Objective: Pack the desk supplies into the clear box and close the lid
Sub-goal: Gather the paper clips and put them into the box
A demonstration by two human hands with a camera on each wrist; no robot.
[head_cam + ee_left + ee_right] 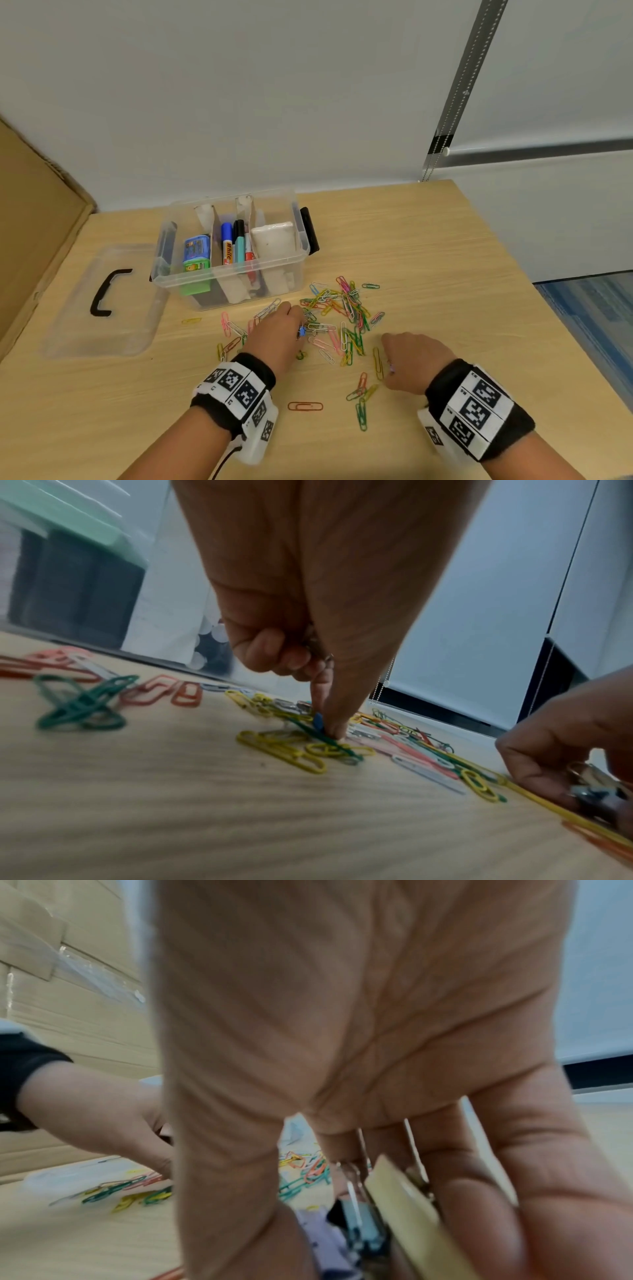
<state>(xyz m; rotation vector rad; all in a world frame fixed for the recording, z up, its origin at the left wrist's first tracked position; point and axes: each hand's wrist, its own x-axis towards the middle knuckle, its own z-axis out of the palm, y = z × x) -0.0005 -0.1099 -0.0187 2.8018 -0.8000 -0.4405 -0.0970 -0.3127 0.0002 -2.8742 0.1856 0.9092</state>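
The clear box stands open at the back of the desk, split by white dividers, with markers, a blue-green item and a white block inside. Its lid, with a black handle, lies flat to the left. Coloured paper clips are scattered in front of the box. My left hand is down among them, thumb and forefinger pinching a small blue clip, other fingers curled. My right hand is curled round binder clips, a yellow one and a purple one.
A cardboard box stands along the desk's left edge. A wall runs behind the desk and the desk's right edge drops to blue floor. Stray paper clips lie near me, an orange one and a green one.
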